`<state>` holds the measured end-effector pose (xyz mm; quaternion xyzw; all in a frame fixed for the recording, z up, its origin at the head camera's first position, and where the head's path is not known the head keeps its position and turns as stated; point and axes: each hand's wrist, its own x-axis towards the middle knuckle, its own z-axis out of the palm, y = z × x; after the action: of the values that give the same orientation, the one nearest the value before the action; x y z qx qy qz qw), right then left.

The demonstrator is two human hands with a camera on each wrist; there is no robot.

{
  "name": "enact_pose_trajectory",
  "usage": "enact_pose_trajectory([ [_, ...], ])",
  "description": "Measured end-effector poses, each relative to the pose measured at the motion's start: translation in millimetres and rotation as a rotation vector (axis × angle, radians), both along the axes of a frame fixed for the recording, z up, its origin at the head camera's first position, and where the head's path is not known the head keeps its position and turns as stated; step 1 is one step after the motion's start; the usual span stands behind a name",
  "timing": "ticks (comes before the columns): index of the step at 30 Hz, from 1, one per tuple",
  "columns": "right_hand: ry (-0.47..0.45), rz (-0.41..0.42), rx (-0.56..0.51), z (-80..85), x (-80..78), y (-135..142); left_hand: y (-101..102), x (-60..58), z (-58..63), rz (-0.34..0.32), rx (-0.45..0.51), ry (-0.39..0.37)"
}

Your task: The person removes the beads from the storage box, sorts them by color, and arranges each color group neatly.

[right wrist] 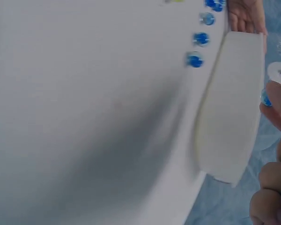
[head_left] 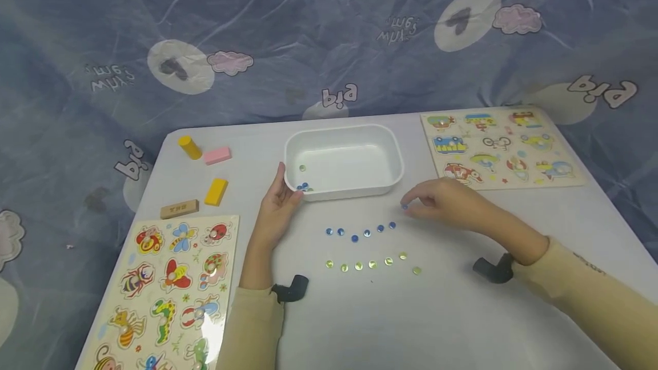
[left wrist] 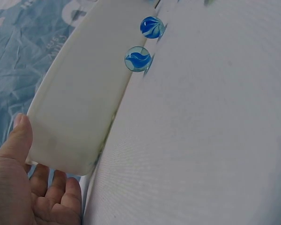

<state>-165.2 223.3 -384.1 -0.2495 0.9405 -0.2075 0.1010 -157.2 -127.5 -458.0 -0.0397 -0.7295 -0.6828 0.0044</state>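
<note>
On the far middle of the white table (head_left: 442, 313), as the head view shows, stands a white tray (head_left: 354, 193), and the left hand (head_left: 276, 210) holds its left end, with the thumb at the near corner. A few loose marbles (head_left: 305, 185) lie inside, mostly by that corner. Just outside the near right corner, the right hand (head_left: 452, 201) pinches one blue marble (head_left: 404, 206) between thumb and index finger. Before the tray lie two uneven rows: six blue swirl marbles (head_left: 367, 233) and, nearer to the person, seven yellow-green marbles (head_left: 372, 264). I judge slipping as the main risk: the glass looks smooth, so a weak or uneven pinch could let the marble escape and strike the blue row. Also, a pull on the tray could push its near wall into these marbles. The right forearm reaches from the lower right, with the index finger arched towards the thumb.

From the left wrist, one sees the thumb at the tray's rim and the other fingers bent near its end.

From the right wrist, the pinched marble shows between the fingertips, and the remaining fingers are folded inward.
</note>
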Motion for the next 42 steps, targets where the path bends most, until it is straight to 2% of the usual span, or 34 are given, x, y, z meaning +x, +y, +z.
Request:
enact_pose_trajectory([
  [7,-0.016,-0.016,0.043,-31.0,-3.0,13.4,-0.1,0.2,-1.1,0.001,0.013,0.0],
  [14,-0.07,-0.032,0.071,-43.2,-8.8,16.9,0.5,0.0,-1.2,-0.003,0.021,0.003],
  [27,-0.07,-0.021,0.09,-46.6,-8.1,14.0,1.7,0.1,-1.1,-0.006,0.033,0.012],
  [34,-0.065,-0.053,0.077,-43.2,-4.3,15.7,1.1,0.0,-1.6,-0.009,0.036,0.015],
  [38,-0.038,-0.076,0.063,-37.7,5.2,18.7,0.3,-0.2,-1.4,-0.01,0.031,0.017],
  [41,-0.037,-0.071,0.048,-34.7,18.6,21.0,-0.2,-0.6,-1.6,-0.01,0.027,0.02],
  [42,-0.04,-0.065,0.046,-34.8,24.1,21.5,-0.7,-2.1,-5.2,-0.006,0.024,0.025],
])
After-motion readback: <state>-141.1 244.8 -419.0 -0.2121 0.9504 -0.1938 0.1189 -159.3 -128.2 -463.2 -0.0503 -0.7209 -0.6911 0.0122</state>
